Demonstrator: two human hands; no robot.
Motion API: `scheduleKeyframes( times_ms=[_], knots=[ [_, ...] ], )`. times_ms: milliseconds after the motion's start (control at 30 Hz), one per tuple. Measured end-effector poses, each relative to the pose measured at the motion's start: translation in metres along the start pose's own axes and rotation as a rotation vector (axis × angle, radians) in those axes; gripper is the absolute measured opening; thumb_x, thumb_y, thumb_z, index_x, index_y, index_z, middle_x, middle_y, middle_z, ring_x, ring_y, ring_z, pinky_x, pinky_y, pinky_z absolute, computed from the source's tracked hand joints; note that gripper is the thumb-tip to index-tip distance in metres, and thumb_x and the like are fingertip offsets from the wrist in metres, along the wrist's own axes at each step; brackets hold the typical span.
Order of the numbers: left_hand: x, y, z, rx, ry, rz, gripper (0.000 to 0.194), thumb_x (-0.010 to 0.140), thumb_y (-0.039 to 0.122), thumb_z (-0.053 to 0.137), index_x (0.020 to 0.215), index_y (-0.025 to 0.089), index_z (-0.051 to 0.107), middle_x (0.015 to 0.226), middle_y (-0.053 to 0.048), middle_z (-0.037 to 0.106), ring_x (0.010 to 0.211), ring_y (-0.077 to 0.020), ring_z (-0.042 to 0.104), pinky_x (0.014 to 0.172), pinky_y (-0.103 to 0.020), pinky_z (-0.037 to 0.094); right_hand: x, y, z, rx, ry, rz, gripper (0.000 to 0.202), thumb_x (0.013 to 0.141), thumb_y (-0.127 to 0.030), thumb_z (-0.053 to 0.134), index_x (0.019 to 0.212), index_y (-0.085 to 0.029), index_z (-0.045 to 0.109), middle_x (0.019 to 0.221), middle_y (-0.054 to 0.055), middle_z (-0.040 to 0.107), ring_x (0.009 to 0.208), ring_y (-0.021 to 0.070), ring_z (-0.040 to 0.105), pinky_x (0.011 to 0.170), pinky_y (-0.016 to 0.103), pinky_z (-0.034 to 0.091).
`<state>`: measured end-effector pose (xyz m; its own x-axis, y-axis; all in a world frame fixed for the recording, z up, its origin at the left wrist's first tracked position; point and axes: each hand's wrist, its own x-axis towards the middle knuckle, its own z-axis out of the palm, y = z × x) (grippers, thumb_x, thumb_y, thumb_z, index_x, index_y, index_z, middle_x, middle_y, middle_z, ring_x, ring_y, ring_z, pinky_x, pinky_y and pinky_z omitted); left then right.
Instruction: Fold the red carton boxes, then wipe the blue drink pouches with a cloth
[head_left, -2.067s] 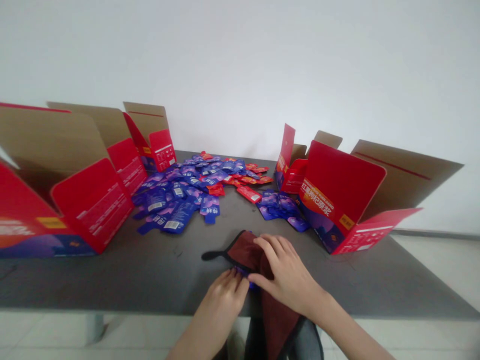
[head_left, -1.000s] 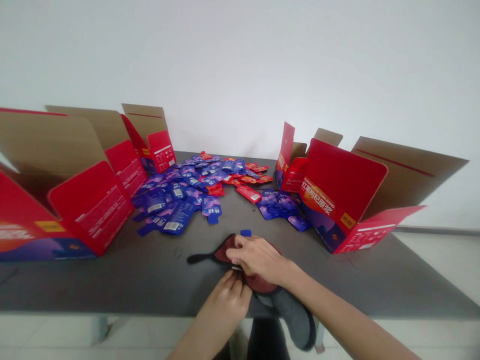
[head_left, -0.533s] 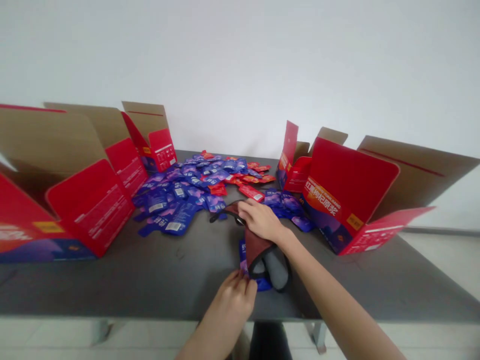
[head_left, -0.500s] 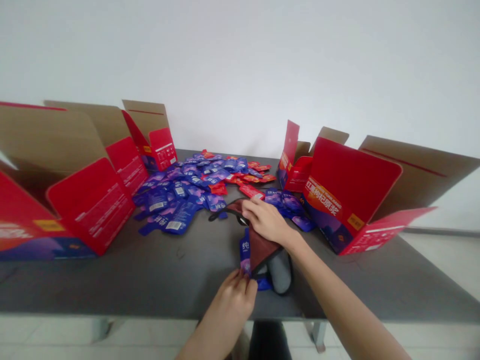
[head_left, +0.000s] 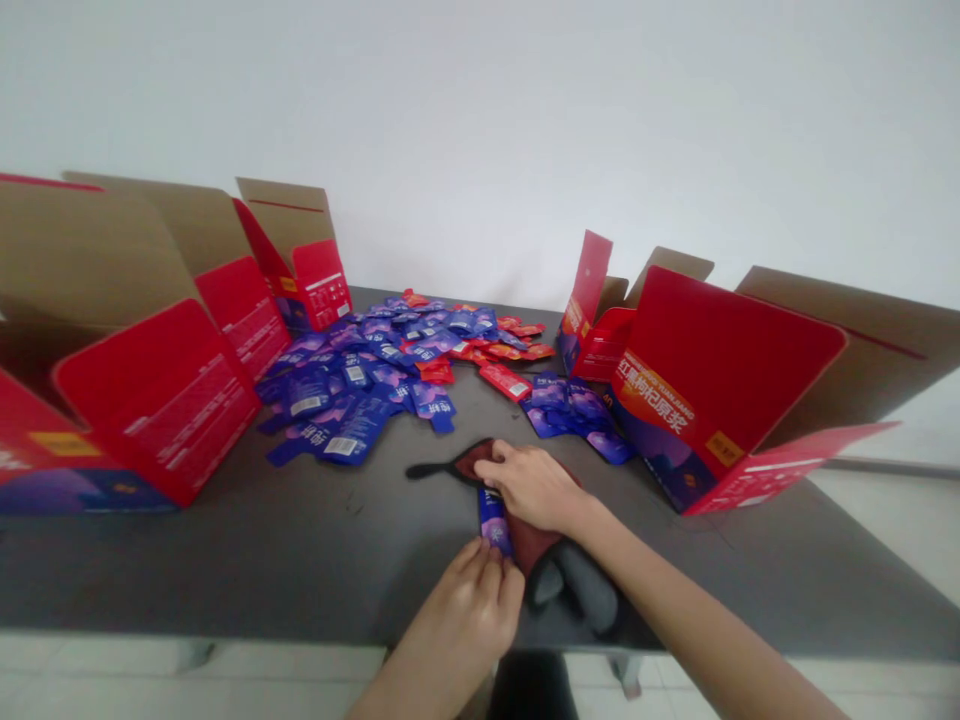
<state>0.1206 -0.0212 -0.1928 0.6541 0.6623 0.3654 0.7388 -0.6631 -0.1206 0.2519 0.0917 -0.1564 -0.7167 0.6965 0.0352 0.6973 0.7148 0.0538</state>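
Observation:
A reddish-brown cloth item [head_left: 531,545] with black edging, a black strap and rounded grey padded parts lies on the dark table near its front edge; its kind I cannot make out. My right hand [head_left: 529,485] grips its upper part, fingers closed on the fabric. Partly under the cloth is a blue and purple sachet [head_left: 495,522], lying lengthwise away from me. The fingers of my left hand [head_left: 480,595] pinch the sachet's near end. Part of the sachet is hidden by both hands and the cloth.
Blue sachets [head_left: 360,390] are heaped at the back with red sachets [head_left: 504,380] among them; a smaller blue pile [head_left: 570,402] lies right. Open red cartons stand left [head_left: 161,400] and right [head_left: 720,360], flaps up. A white wall [head_left: 480,130] rises behind the table.
The cloth item has come lower and nearer, and its strap now lies straight out to the left. My right hand has moved down with it. My left hand stays at the sachet's near end.

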Motion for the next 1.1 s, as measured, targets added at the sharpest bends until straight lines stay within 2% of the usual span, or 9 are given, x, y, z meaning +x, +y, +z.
scheduleKeyframes(
  times_ms=[100,200,333,467,667,833,900,1000,1100],
  knots=[
    [0.004,-0.001,-0.003,-0.063,-0.104,-0.029,0.026,0.075,-0.002,0.044,0.092,0.008,0.060,0.088,-0.014,0.068,0.086,-0.0215,0.065,0.089,-0.034,0.048,0.021,0.017,-0.003,-0.011,0.001,0.129,0.022,0.091,-0.027,0.034,0.105,-0.026,0.052,0.096,0.004,0.053,0.072,0.0143,0.053,0.060,0.024,0.031],
    [0.005,0.000,-0.005,-0.104,-0.139,-0.082,0.026,0.077,-0.003,0.044,0.094,0.009,0.059,0.093,-0.014,0.068,0.091,-0.0205,0.064,0.089,-0.033,0.048,0.018,0.024,-0.019,0.013,0.065,0.160,0.021,0.093,-0.027,0.031,0.101,-0.024,0.050,0.098,0.004,0.052,0.077,0.0138,0.053,0.061,0.024,0.031],
    [0.006,0.002,-0.003,-0.081,-0.120,-0.080,0.025,0.076,-0.003,0.044,0.092,0.008,0.059,0.092,-0.014,0.068,0.091,-0.0201,0.064,0.090,-0.031,0.047,-0.017,0.008,-0.039,0.126,0.230,0.052,0.022,0.094,-0.026,0.029,0.089,-0.021,0.050,0.092,0.002,0.051,0.076,0.0119,0.049,0.065,0.023,0.031],
    [0.004,0.003,0.001,-0.009,-0.087,-0.045,0.026,0.075,-0.003,0.043,0.092,0.007,0.059,0.086,-0.014,0.068,0.084,-0.0209,0.065,0.088,-0.034,0.048,-0.038,-0.014,-0.027,0.082,0.084,-0.114,0.016,0.089,-0.024,0.038,0.089,-0.024,0.054,0.086,0.000,0.051,0.069,0.0116,0.048,0.062,0.025,0.030],
    [0.005,0.002,-0.002,-0.005,-0.055,0.003,0.025,0.075,-0.002,0.043,0.093,0.007,0.058,0.087,-0.014,0.067,0.086,-0.0217,0.064,0.089,-0.034,0.047,-0.003,0.000,0.000,-0.009,-0.013,0.032,0.023,0.090,-0.026,0.036,0.104,-0.027,0.054,0.094,0.003,0.053,0.072,0.0132,0.054,0.062,0.025,0.032],
    [0.010,-0.002,-0.009,-0.204,-0.085,-0.095,0.022,0.077,-0.001,0.044,0.087,0.013,0.058,0.080,-0.008,0.067,0.077,-0.0192,0.065,0.079,-0.033,0.051,0.021,0.024,-0.006,-0.002,0.070,0.208,0.022,0.091,-0.028,0.033,0.104,-0.024,0.051,0.099,0.005,0.053,0.076,0.0146,0.055,0.061,0.024,0.034],
    [0.011,-0.006,-0.009,-0.388,0.034,-0.250,0.017,0.081,0.006,0.046,0.086,0.016,0.059,0.078,-0.004,0.067,0.072,-0.0168,0.065,0.071,-0.028,0.052,0.014,0.031,-0.017,0.014,0.175,0.274,0.024,0.093,-0.026,0.028,0.103,-0.021,0.049,0.101,0.006,0.052,0.081,0.0156,0.054,0.064,0.025,0.035],
    [0.012,-0.013,-0.005,-0.706,0.312,-0.596,0.010,0.084,0.021,0.050,0.079,0.019,0.059,0.074,-0.001,0.068,0.068,-0.0146,0.066,0.064,-0.023,0.051,-0.012,0.040,-0.044,0.134,0.533,0.389,0.022,0.092,-0.027,0.028,0.091,-0.020,0.049,0.093,0.005,0.052,0.083,0.0167,0.052,0.069,0.026,0.037],
    [0.007,-0.017,0.001,-0.852,0.402,-0.833,0.014,0.084,0.031,0.050,0.084,0.018,0.055,0.077,-0.003,0.069,0.073,-0.0168,0.067,0.066,-0.025,0.052,-0.041,0.045,-0.071,0.248,0.865,0.417,0.015,0.089,-0.025,0.036,0.078,-0.022,0.045,0.082,0.003,0.050,0.079,0.0166,0.050,0.071,0.027,0.037]
  ],
)
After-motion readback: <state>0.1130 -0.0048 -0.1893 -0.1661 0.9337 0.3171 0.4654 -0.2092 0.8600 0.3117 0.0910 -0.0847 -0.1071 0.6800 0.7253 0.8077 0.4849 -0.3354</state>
